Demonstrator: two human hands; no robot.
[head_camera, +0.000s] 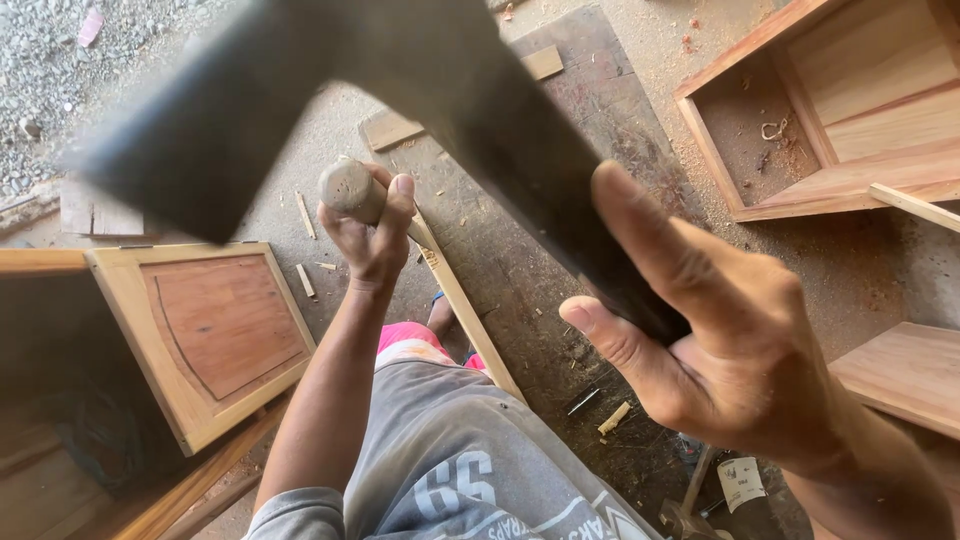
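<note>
**Two hands, a big dark L-shaped tool and a wooden handle**

Head view: The camera looks down at a person sitting over a sandy floor full of sawdust.

The right hand (740, 350) is close to the camera. It holds a big dark L-shaped tool (400, 90), like a square ruler made of metal. The thumb sits under the tool's long arm and the fingers lie along its far side. The tool is blurry and fills the top of the picture, with its corner at the top middle.

The left hand (372, 232) is lower down, farther from the camera. It is closed tight around a round wooden handle (351, 188). The end of the handle pokes up out of the fist. What is at the other end is hidden by the hand.

A thin wooden strip (462, 305) lies under the left hand, on a dark board (560, 260). To the left is a wooden door panel (205, 335) with a reddish middle. At the top right is an open wooden box frame (830, 110) with curly shavings inside. Small wood scraps (305, 280) lie on the floor.
</note>
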